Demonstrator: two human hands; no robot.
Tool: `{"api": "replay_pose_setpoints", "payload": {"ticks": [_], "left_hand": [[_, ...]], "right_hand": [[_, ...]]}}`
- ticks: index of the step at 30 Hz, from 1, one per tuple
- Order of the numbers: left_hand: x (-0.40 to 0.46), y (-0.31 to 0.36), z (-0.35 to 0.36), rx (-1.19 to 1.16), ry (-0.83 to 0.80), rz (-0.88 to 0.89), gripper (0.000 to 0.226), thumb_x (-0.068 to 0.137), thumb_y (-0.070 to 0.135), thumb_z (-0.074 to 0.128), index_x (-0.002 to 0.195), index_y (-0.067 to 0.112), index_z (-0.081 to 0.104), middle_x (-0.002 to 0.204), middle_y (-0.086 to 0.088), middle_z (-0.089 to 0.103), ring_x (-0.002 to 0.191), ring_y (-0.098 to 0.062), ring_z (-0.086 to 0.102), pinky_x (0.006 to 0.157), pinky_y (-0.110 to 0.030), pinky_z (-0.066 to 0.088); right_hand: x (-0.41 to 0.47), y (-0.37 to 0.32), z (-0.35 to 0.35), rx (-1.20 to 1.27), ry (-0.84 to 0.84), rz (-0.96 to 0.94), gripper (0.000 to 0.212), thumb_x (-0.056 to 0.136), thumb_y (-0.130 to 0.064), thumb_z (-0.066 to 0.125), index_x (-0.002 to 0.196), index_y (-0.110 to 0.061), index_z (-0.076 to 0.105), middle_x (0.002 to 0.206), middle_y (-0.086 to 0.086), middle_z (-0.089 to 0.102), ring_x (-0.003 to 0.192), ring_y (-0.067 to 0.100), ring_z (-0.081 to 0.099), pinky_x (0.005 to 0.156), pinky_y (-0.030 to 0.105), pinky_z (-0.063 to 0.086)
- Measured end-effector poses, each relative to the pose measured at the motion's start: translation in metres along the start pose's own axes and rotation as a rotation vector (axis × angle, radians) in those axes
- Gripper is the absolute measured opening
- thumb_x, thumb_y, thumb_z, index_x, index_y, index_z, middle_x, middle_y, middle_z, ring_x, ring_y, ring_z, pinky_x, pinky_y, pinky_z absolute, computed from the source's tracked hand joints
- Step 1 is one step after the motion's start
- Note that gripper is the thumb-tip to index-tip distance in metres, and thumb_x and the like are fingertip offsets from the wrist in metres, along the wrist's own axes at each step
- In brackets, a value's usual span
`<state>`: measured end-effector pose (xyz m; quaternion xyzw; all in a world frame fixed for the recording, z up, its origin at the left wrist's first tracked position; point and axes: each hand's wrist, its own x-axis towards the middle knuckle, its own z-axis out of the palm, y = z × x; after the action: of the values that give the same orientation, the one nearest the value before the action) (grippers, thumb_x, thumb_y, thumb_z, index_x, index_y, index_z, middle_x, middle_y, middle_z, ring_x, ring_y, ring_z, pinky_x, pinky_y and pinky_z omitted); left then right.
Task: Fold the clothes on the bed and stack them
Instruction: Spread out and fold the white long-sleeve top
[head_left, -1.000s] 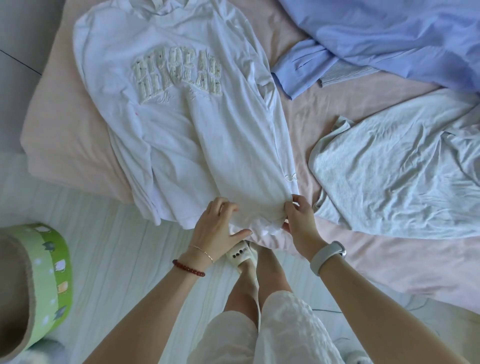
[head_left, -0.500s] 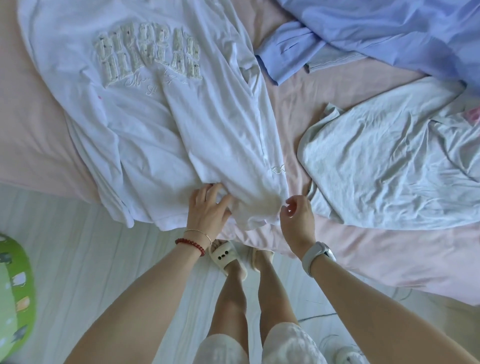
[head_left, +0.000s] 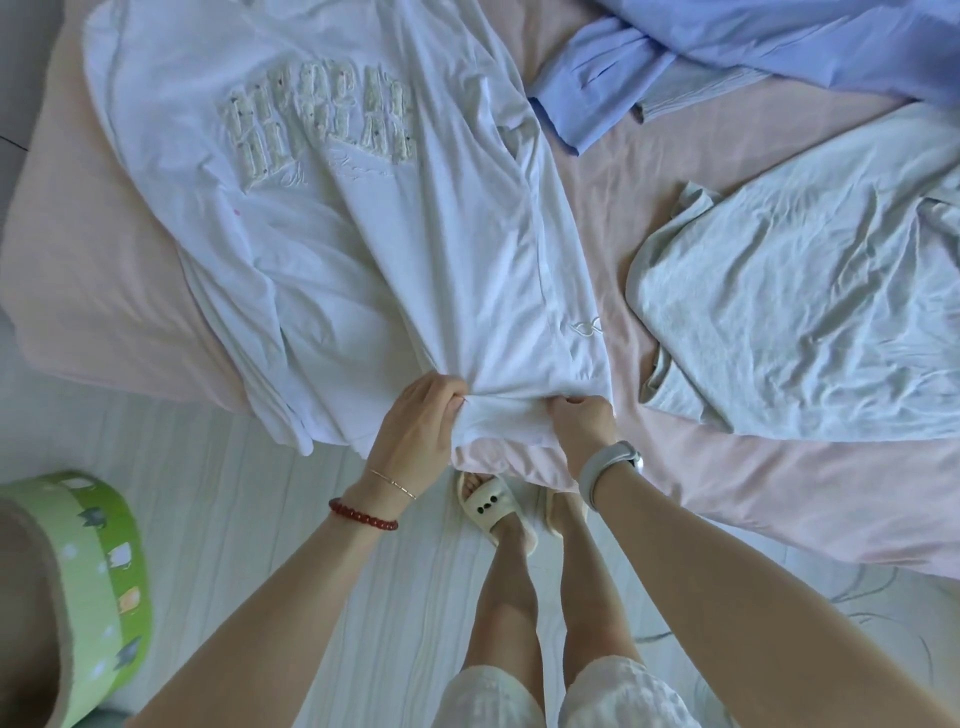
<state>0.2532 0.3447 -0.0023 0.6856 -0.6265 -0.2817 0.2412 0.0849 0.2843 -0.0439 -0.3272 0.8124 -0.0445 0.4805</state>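
Note:
A white sweatshirt (head_left: 363, 234) with raised lettering on its chest lies spread on the pink bed (head_left: 104, 291), its hem hanging over the near edge. My left hand (head_left: 421, 421) grips the hem at its middle, fingers curled into the cloth. My right hand (head_left: 579, 421) grips the same hem near the right corner. A pale grey garment (head_left: 800, 291) lies crumpled to the right. A blue shirt (head_left: 727, 47) sprawls at the top right.
A green round stool or bin (head_left: 98, 561) stands on the pale floor (head_left: 249, 519) at lower left. My feet in cream slippers (head_left: 491, 506) are by the bed's corner. A cable lies on the floor at right.
Both hands have closed on the sweatshirt's hem: the left went from resting flat on it to gripping, the right took hold at the corner. The cloth is bunched and pulled taut between them.

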Motion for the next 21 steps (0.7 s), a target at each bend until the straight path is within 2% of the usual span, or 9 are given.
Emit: {"api": "replay_pose_setpoints", "payload": {"ticks": [2, 5, 7, 8, 11, 13, 16, 18, 21], "left_hand": [[0.005, 0.001, -0.006, 0.027, 0.032, -0.014, 0.029, 0.089, 0.016, 0.032, 0.087, -0.001, 0.055, 0.077, -0.014, 0.058, 0.072, -0.015, 0.044, 0.066, -0.020, 0.029], [0.011, -0.003, -0.015, 0.123, 0.030, 0.074, 0.018, 0.089, 0.016, 0.032, 0.090, 0.011, 0.049, 0.074, -0.008, 0.058, 0.070, -0.015, 0.044, 0.074, -0.024, 0.031], [0.009, -0.010, -0.017, 0.213, -0.030, 0.112, 0.024, 0.089, 0.020, 0.031, 0.089, 0.014, 0.055, 0.078, -0.004, 0.060, 0.072, -0.020, 0.056, 0.080, -0.029, 0.033], [0.006, -0.014, -0.017, 0.268, -0.089, 0.093, 0.031, 0.089, 0.024, 0.030, 0.088, 0.015, 0.060, 0.084, -0.001, 0.062, 0.076, -0.021, 0.060, 0.084, -0.030, 0.031], [-0.005, -0.032, -0.007, 0.431, -0.364, -0.112, 0.031, 0.091, 0.029, 0.037, 0.112, 0.023, 0.059, 0.122, 0.006, 0.053, 0.111, -0.018, 0.053, 0.102, -0.033, 0.020], [-0.009, -0.041, 0.000, 0.439, -0.501, -0.251, 0.036, 0.093, 0.029, 0.043, 0.128, 0.027, 0.048, 0.143, 0.010, 0.035, 0.130, -0.016, 0.033, 0.111, -0.040, 0.014], [-0.014, -0.038, 0.005, 0.433, -0.393, -0.198, 0.039, 0.090, 0.025, 0.052, 0.129, 0.022, 0.051, 0.147, 0.001, 0.032, 0.136, -0.021, 0.027, 0.112, -0.045, 0.019], [-0.013, -0.032, 0.006, 0.381, -0.249, -0.152, 0.040, 0.083, 0.017, 0.062, 0.123, 0.012, 0.057, 0.142, -0.010, 0.041, 0.132, -0.032, 0.035, 0.106, -0.048, 0.030], [-0.010, -0.025, 0.011, 0.277, -0.133, -0.149, 0.048, 0.081, 0.015, 0.066, 0.127, 0.008, 0.053, 0.144, -0.015, 0.036, 0.133, -0.037, 0.032, 0.101, -0.048, 0.035]], "right_hand": [[-0.003, -0.007, -0.003, 0.009, -0.011, 0.004, 0.019, 0.083, -0.013, 0.049, 0.064, -0.013, 0.051, 0.059, -0.001, 0.048, 0.063, 0.022, 0.046, 0.057, 0.026, 0.034], [-0.007, -0.010, -0.006, 0.031, -0.006, -0.101, 0.005, 0.087, -0.017, 0.050, 0.087, -0.013, 0.054, 0.068, -0.007, 0.050, 0.063, 0.012, 0.047, 0.054, 0.025, 0.035], [-0.013, -0.008, -0.005, 0.002, -0.038, -0.201, 0.009, 0.088, -0.022, 0.053, 0.093, -0.015, 0.052, 0.074, -0.009, 0.053, 0.069, 0.011, 0.052, 0.053, 0.016, 0.037], [-0.015, -0.007, -0.003, -0.028, -0.072, -0.233, 0.015, 0.087, -0.026, 0.055, 0.097, -0.014, 0.052, 0.083, -0.006, 0.056, 0.079, 0.015, 0.056, 0.059, 0.016, 0.040], [-0.016, -0.003, 0.009, -0.242, -0.121, -0.285, 0.038, 0.087, -0.034, 0.056, 0.116, -0.011, 0.049, 0.114, 0.007, 0.049, 0.108, 0.025, 0.046, 0.088, 0.036, 0.042], [-0.014, -0.004, 0.016, -0.354, -0.062, -0.294, 0.034, 0.089, -0.031, 0.051, 0.116, -0.010, 0.049, 0.118, 0.009, 0.046, 0.112, 0.027, 0.040, 0.087, 0.039, 0.039], [-0.012, -0.010, 0.019, -0.306, -0.023, -0.248, 0.023, 0.090, -0.022, 0.045, 0.105, -0.007, 0.052, 0.112, 0.011, 0.050, 0.108, 0.029, 0.043, 0.083, 0.038, 0.039], [-0.015, -0.010, 0.014, -0.134, -0.008, -0.242, 0.014, 0.090, -0.019, 0.044, 0.093, -0.008, 0.053, 0.094, 0.009, 0.057, 0.090, 0.029, 0.051, 0.072, 0.032, 0.040], [-0.027, -0.005, -0.003, 0.029, 0.089, -0.300, 0.015, 0.091, -0.014, 0.045, 0.085, -0.004, 0.055, 0.067, 0.000, 0.051, 0.059, 0.015, 0.046, 0.052, 0.016, 0.032]]}}
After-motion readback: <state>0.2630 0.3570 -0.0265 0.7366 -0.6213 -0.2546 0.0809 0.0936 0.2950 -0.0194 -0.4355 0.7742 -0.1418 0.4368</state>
